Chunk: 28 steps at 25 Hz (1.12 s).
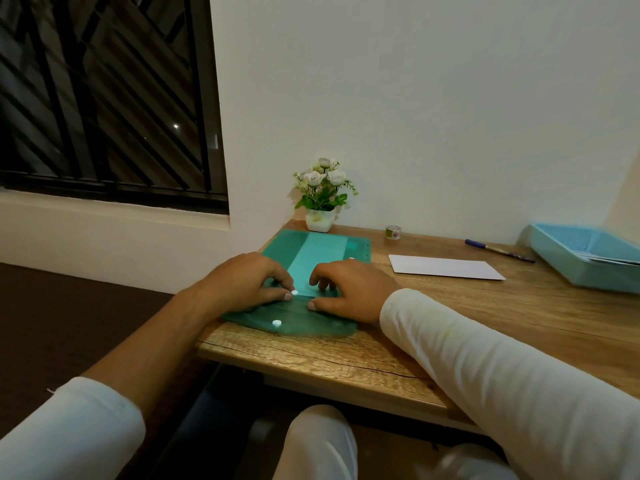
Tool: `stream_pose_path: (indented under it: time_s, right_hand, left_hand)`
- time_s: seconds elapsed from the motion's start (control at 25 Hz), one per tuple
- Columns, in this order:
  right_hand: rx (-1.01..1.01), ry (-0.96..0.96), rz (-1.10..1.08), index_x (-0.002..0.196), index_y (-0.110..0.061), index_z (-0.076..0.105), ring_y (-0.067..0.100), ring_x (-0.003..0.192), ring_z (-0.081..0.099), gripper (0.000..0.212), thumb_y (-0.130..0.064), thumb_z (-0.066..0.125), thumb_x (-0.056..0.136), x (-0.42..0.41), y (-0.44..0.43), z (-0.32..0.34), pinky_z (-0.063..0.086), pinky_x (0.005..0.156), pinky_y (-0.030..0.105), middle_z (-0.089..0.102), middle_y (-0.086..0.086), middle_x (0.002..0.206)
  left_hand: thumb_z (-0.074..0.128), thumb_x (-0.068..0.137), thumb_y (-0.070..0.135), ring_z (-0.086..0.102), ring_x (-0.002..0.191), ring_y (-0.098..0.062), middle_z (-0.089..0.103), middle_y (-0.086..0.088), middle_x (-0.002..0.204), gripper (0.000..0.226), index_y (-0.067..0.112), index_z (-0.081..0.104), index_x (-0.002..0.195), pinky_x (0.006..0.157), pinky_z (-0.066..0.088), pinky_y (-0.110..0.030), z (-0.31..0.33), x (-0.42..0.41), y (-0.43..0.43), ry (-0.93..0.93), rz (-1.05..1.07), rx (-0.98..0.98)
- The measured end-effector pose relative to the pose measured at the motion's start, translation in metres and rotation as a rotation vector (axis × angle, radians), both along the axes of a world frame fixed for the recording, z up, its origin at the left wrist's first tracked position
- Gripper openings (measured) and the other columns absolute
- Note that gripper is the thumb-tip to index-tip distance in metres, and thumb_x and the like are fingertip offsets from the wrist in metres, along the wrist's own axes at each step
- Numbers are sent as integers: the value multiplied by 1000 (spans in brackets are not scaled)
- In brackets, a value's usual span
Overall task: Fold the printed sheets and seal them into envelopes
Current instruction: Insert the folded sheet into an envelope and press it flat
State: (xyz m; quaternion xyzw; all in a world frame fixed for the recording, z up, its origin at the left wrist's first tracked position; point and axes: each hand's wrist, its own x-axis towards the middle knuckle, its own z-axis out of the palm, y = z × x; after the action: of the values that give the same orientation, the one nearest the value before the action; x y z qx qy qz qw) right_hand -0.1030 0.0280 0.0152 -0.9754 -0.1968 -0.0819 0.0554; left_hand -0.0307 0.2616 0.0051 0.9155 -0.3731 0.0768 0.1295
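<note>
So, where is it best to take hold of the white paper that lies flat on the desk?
Probably its near long edge, coming from the front with the right hand, which is closer. The white paper lies flat on the desk, so no edge stands up: lift that edge with a fingertip first, then pinch it.

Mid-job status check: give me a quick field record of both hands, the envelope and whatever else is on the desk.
left hand: fingers curled, pinching the flap edge of the green envelope beside a white snap
right hand: fingers curled on the same flap edge
closure: second snap exposed, the two apart
white sheet: flat on the desk, right of the envelope, untouched
pen: behind the sheet
tape roll: near the wall
blue tray: far right, paper edges inside
flower pot: back-left corner
</note>
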Motion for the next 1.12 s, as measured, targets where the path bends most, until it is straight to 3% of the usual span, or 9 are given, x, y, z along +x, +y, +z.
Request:
stream_pose_path:
  time_s: [0.2,0.36,0.44,0.52,0.6,0.68,0.88,1.0,1.12]
  right_hand:
    - [62,-35,18,126,-31,59,12,107,61,41,-56,62,94,-5,2,-7,56,90,39,67,-9,121]
    - [-11,-143,54,116,-28,53,21,102,61,16,-27,57,100,-8,10,-6,51,79,35,67,-2,116]
    - [-64,-218,56,113,-27,53,24,100,60,15,-19,55,101,-10,14,-3,46,74,33,65,0,117]
    - [-140,-259,60,120,-28,58,24,105,61,18,-29,54,103,-9,16,-2,50,76,35,63,-1,123]
    - [-225,-222,30,128,-28,63,24,108,62,36,-50,48,103,-5,16,-3,55,77,39,61,0,126]
    - [-274,-181,-31,129,-26,65,26,109,62,48,-59,43,102,-3,16,-3,58,77,42,60,2,125]
    - [-494,-180,-3,139,-17,58,36,115,63,40,-37,56,104,-4,22,5,59,84,51,57,9,128]
    - [-381,-189,-5,132,-17,62,33,115,61,33,-30,60,101,-4,19,6,58,86,48,56,7,130]
    - [-14,-130,53,113,-20,71,21,114,58,19,-29,61,99,-7,11,8,53,93,40,60,-2,127]
  left_hand:
    - [55,99,46,64,92,-8,73,13,102,22,34,72,106,77,52,-32,-10,-9,-7,-300,-12,65]
    - [47,102,42,57,78,-9,62,14,86,16,33,60,99,65,41,-27,-12,-10,-8,-302,7,1]
    - [45,103,41,53,72,-9,58,14,84,16,32,57,100,61,36,-26,-11,-10,-9,-316,25,-47]
    - [44,104,39,49,70,-8,60,12,85,15,30,57,104,60,32,-26,-11,-9,-10,-337,45,-73]
    - [44,105,38,50,71,-9,65,8,89,14,30,56,105,60,33,-27,-9,-7,-10,-342,64,-93]
    - [45,104,39,54,72,-11,68,5,93,14,31,56,106,61,39,-29,-8,-4,-10,-345,70,-104]
    - [47,104,39,58,76,-12,71,2,99,14,30,57,107,63,45,-29,-8,-3,-11,-343,64,-128]
    - [50,102,42,60,80,-11,70,6,98,16,31,62,106,65,46,-28,-4,-3,-11,-305,67,-124]
    - [57,99,42,57,78,-3,67,14,90,14,32,67,101,67,48,-27,0,-3,-9,-190,43,-124]
